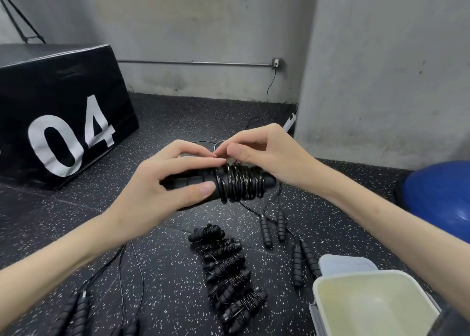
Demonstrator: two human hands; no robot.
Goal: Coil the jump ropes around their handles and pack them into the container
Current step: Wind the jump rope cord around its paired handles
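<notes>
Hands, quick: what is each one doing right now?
Left hand: fingers curled round the paired handles, holding them.
Right hand: fingers pinching the rope at the coil.

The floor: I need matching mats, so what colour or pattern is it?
The floor is black with small white speckles, shown best in the head view.

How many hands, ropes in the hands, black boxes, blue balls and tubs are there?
Hands: 2 (left hand, right hand)
Jump rope held in both: 1
Black box: 1
Blue ball: 1
Container: 1
Total: 6
</notes>
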